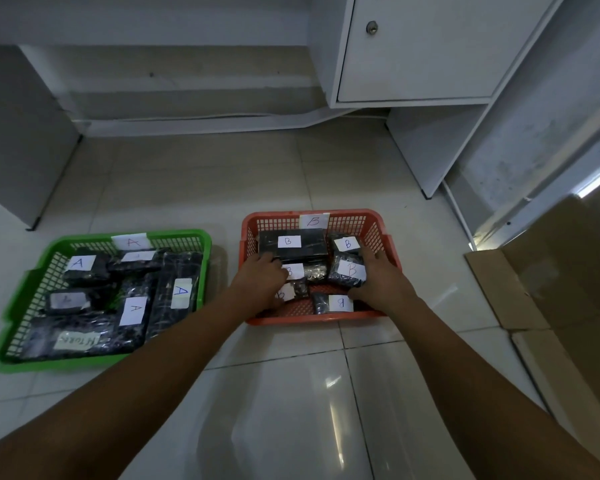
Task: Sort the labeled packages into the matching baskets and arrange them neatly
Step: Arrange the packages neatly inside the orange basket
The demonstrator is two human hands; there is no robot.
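An orange basket (pixel 253 233) tagged B stands on the floor ahead, holding several black-wrapped packages with white B labels. My left hand (pixel 258 282) reaches into its left half and rests on the packages there, fingers curled over a small package (pixel 312 270). My right hand (pixel 378 278) grips the right edge of another B package (pixel 347 271). A larger flat B package (pixel 291 242) lies at the back. To the left, a green basket (pixel 35 271) tagged A is filled with several black packages labelled A.
White desk and cabinet (pixel 413 57) stand behind the baskets, with a desk leg (pixel 426 188) near the orange basket's far right. Cardboard boxes (pixel 551 271) sit on the floor to the right. Glossy tiled floor surrounds both baskets.
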